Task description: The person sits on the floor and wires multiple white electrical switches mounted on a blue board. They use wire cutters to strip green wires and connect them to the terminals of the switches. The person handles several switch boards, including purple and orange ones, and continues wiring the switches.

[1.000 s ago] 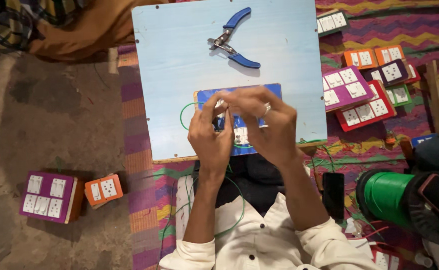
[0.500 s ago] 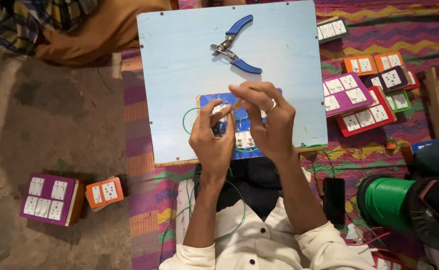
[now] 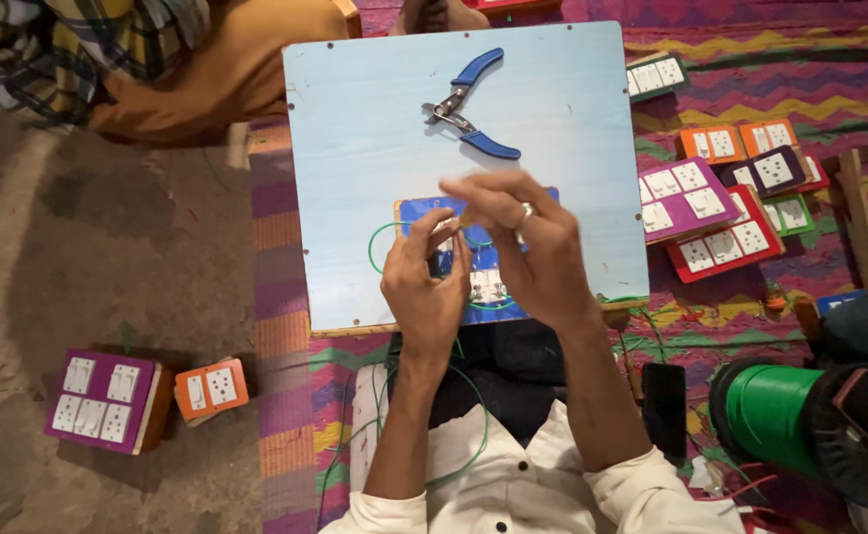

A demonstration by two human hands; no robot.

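Left hand (image 3: 424,287) and right hand (image 3: 533,247) meeting over blue switch board (image 3: 483,287) on pale blue work board (image 3: 374,148), fingers pinched together, seemingly on green wire (image 3: 379,237); grip blurred. Blue-handled pliers (image 3: 468,104) lying apart, farther up.

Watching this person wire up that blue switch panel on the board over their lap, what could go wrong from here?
The light blue board seems to rest on the lap with its near edge overhanging, so it might tip and slide the blue-handled pliers off. The green wire loops loosely beside the left hand and trails down past the knees; it could snag and tug the blue switch panel. The right hand hides the fingertip work, so a wire may slip from its grip.
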